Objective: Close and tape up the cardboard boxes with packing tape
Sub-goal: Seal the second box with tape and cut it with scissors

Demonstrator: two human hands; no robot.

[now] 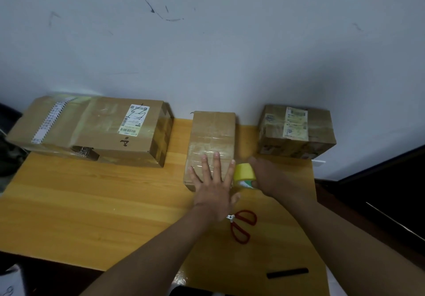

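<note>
left hand [212, 180] flat on middle box [210, 139]; right hand [266, 173] grips tape roll [244, 172] beside.

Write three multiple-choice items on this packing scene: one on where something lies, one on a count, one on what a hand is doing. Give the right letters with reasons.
1. Where do the red-handled scissors lie?
A. On the large box
B. On the wooden table near the person, below the left hand
C. On the floor

2. How many cardboard boxes stand on the table?
A. Two
B. Three
C. Five

3. What is the left hand doing?
A. Pressing flat on the middle box
B. Gripping the scissors
C. Hanging at the side

Answers:
1 B, they rest on bare tabletop beside the left wrist.
2 B, a large box, the middle box and a right box show.
3 A, its fingers spread straight on the box top, while the right hand holds the yellow tape roll.
</note>
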